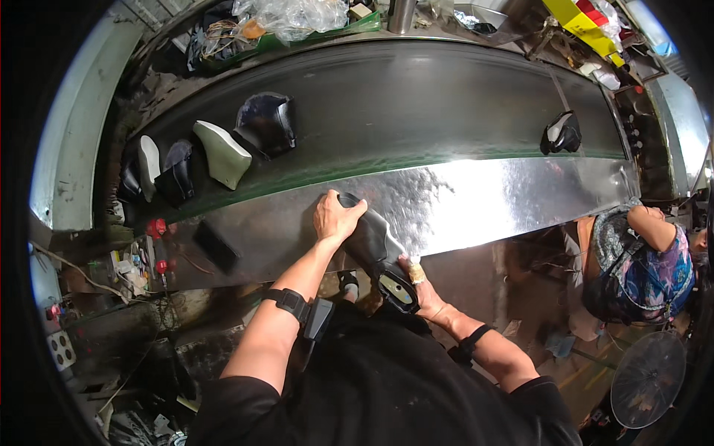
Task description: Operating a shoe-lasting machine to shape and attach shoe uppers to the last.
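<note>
- My left hand wraps over the toe end of a black shoe upper on its last, gripping it at the near edge of the shiny steel table
- My right hand clasps the heel end from below
- On the dark conveyor belt beyond, I see a pale green last and a black upper, well apart from the shoe I hold
- A person in a patterned shirt sits at right

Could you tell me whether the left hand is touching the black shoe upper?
Touching. The head view shows the left hand laid over the top end of the black shoe upper, fingers curled on it, with no gap between them.
</note>
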`<state>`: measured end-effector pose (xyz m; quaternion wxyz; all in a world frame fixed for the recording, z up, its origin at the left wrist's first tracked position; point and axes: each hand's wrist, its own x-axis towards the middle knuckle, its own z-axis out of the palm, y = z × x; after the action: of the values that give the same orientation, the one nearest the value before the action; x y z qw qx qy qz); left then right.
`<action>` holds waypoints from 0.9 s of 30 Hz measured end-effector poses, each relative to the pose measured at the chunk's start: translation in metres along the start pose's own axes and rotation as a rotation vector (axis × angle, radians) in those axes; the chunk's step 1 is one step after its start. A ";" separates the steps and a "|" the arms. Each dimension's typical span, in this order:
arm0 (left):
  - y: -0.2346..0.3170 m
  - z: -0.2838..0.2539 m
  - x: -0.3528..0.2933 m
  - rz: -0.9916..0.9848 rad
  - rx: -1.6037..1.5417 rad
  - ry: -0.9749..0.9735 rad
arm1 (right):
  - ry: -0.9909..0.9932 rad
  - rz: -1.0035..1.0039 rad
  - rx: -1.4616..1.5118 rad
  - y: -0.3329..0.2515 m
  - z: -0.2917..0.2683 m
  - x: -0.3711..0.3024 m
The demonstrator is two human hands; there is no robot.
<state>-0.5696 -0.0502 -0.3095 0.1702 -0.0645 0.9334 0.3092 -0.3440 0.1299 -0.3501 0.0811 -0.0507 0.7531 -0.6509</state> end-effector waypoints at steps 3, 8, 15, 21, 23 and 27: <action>0.006 0.003 0.002 -0.051 -0.044 0.009 | -0.067 -0.145 -0.161 0.017 -0.009 0.005; 0.016 0.009 0.009 -0.154 -0.091 0.075 | -0.037 0.056 0.071 0.056 -0.008 0.011; -0.008 -0.039 -0.011 -0.212 -0.371 0.158 | -0.479 -0.155 -0.268 -0.072 -0.050 0.029; -0.002 -0.099 -0.068 -0.124 -0.496 0.298 | -0.294 0.461 0.394 -0.104 -0.021 0.101; -0.019 -0.122 -0.099 -0.104 -0.541 0.382 | -0.318 0.544 0.305 -0.121 0.009 0.103; -0.060 -0.165 -0.158 -0.156 -0.559 0.576 | -0.242 0.274 0.134 -0.154 0.066 0.093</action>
<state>-0.4542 -0.1947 -0.1623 -0.0992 -0.2626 0.8153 0.5065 -0.4280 0.0264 -0.2122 0.2620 -0.0199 0.6929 -0.6715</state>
